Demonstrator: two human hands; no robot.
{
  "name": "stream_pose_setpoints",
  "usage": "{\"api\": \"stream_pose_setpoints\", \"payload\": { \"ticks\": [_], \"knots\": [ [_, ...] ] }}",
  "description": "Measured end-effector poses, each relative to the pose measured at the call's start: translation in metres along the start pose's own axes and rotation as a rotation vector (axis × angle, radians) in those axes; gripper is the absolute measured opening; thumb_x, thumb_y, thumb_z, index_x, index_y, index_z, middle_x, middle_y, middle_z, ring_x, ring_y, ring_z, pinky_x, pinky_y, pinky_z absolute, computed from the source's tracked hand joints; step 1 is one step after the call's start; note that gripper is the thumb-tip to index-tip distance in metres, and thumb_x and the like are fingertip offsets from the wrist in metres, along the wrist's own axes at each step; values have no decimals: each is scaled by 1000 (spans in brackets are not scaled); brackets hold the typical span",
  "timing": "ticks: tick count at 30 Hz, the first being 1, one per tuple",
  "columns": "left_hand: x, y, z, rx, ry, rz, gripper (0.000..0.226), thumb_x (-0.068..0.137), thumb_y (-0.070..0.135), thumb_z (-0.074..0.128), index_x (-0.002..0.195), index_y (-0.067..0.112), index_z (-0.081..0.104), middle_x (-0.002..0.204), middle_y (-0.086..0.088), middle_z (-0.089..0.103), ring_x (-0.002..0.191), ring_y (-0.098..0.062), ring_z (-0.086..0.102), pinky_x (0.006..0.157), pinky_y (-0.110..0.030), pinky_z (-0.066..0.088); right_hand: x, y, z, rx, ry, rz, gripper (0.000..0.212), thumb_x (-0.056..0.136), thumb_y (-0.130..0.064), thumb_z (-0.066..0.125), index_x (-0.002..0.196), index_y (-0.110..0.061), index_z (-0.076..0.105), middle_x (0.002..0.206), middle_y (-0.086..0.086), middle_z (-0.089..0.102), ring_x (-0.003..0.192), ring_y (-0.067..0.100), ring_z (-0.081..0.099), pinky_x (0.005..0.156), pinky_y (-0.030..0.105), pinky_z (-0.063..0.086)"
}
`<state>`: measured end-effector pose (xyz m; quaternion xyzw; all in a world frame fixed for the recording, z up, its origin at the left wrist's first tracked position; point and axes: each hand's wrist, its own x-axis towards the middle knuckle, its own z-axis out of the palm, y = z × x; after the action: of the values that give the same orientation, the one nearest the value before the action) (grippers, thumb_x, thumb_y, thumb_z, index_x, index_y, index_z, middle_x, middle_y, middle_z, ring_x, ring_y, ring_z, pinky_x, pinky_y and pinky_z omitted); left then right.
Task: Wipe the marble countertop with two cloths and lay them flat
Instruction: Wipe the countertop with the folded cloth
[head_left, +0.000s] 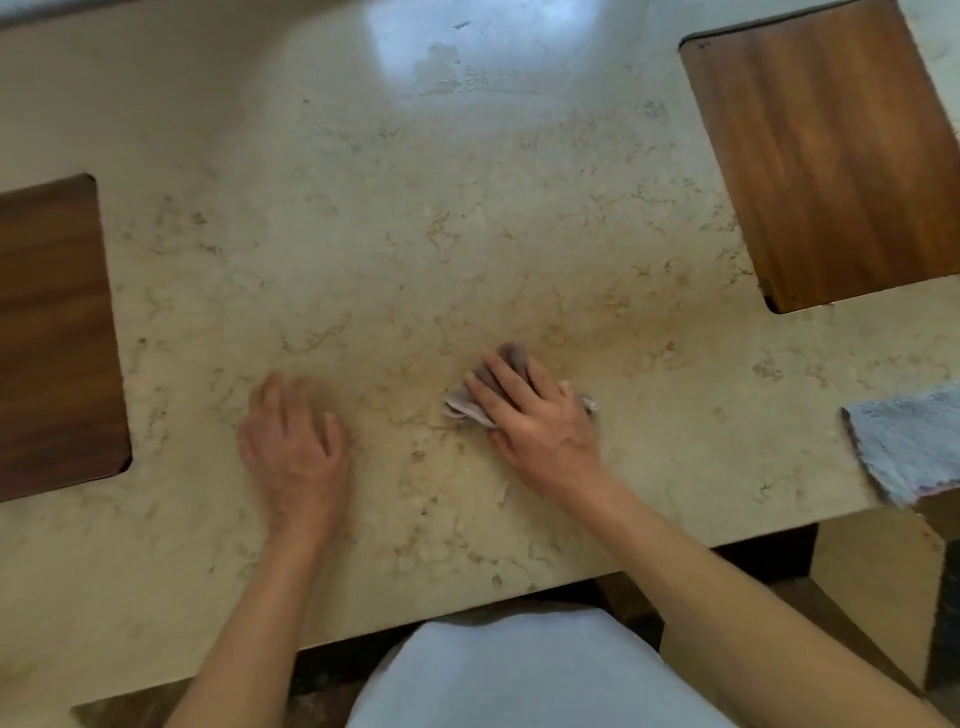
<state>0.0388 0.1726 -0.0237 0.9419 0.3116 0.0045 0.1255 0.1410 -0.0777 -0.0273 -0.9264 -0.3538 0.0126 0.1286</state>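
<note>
A beige marble countertop (415, 234) with brown veins fills the view. My right hand (535, 410) presses flat on a small crumpled grey-purple cloth (462, 405) near the middle of the top; most of the cloth is hidden under the palm and fingers. My left hand (293, 441) rests palm down on bare marble to the left, fingers spread, holding nothing. A second, light blue-grey cloth (909, 447) lies spread at the right front corner of the countertop, apart from both hands.
Two rectangular cut-outs showing dark wood sit in the top, one at the left edge (52, 338) and one at the far right (831, 150). A wet-looking glare patch (447, 67) lies at the back. The front edge (467, 608) runs close to my body.
</note>
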Motion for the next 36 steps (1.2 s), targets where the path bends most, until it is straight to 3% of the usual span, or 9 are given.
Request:
{"api": "stream_pose_setpoints", "payload": {
  "ticks": [3,7,9,13,15,19,27,33,36],
  "knots": [
    [23,-52,-11,53,-41,-6,59,95,36,36,146,8,46,159,-18,35,149,-37,27,119,-56,19,5,32,-10,-72,37,-42,39,101,-32,47,136,-24,62,146,11,58,134,36,54,83,46,52],
    [29,-78,-10,67,-68,96,61,99,43,28,153,16,38,165,-13,28,153,-33,20,122,-54,15,23,48,-16,-84,119,635,57,93,-31,39,147,-14,49,154,19,45,136,46,45,104,57,44],
    [27,-78,-8,73,-52,108,59,101,42,28,154,16,36,165,-13,27,153,-33,19,122,-55,16,43,5,-3,-77,121,728,58,93,-27,46,149,-11,47,158,19,40,142,46,38,112,57,38],
    [29,-80,-8,52,-27,129,55,101,37,32,152,16,40,163,-14,31,151,-34,24,120,-55,21,69,-131,29,49,132,422,48,102,-38,48,147,-20,51,156,11,46,147,36,37,121,58,25],
    [32,-85,-10,-23,13,149,50,101,31,37,147,14,47,159,-14,39,148,-34,32,116,-52,25,64,-183,42,93,88,153,40,104,-32,50,141,-19,59,151,11,52,145,36,41,117,53,37],
    [38,-114,-18,-103,75,182,44,100,21,44,142,9,52,154,-14,46,144,-33,38,114,-49,28,23,-162,47,75,-4,-142,37,105,-20,50,140,-16,60,151,11,52,139,38,48,111,49,43],
    [37,-127,-17,-21,21,207,50,104,32,41,150,13,43,162,-13,34,153,-31,23,124,-47,14,122,-90,32,2,60,519,55,101,-27,40,154,-10,39,164,16,30,152,42,20,122,53,25],
    [41,-141,-27,-360,105,171,40,103,19,46,139,4,56,153,-14,48,146,-28,37,121,-40,23,81,-199,58,93,-40,-9,48,102,-28,56,149,-19,50,160,8,41,149,38,33,118,53,33],
    [45,-164,-32,-232,160,291,41,102,17,46,140,3,54,152,-18,48,144,-35,39,119,-46,29,19,-219,60,155,-147,-352,41,103,-23,54,143,-20,57,156,5,47,144,35,42,117,51,35]
  ]
}}
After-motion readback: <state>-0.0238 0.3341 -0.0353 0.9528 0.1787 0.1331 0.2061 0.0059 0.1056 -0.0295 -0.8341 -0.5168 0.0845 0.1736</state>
